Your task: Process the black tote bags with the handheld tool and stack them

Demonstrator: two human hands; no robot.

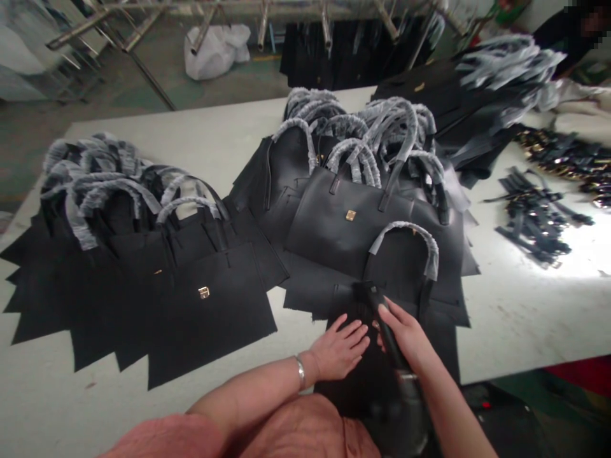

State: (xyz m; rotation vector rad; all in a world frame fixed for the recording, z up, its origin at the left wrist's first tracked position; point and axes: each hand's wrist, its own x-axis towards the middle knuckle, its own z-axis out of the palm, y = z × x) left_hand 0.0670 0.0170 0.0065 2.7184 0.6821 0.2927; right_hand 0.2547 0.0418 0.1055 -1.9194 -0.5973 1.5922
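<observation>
My left hand (340, 348) lies flat with its fingers spread on a black bag panel (348, 388) near the table's front edge. A silver bracelet (300, 372) circles the left wrist. My right hand (401, 331) is closed around a long black hand tool (394, 350). Its narrow end points forward over the panel, and its bulky lower part is blurred, so its exact kind is unclear. Just beyond the hands, a plastic-wrapped bag handle (410, 232) arches up. Behind it lies a black bag panel with a gold clasp (350, 215).
Overlapping black bag panels (205, 337) with wrapped handles are fanned out on the left of the white table (305, 346). At right lie small black straps with shiny metal parts (539, 216). A metal rack (262, 25) stands beyond the table, and a person's dark sleeve (558, 32) shows at far right.
</observation>
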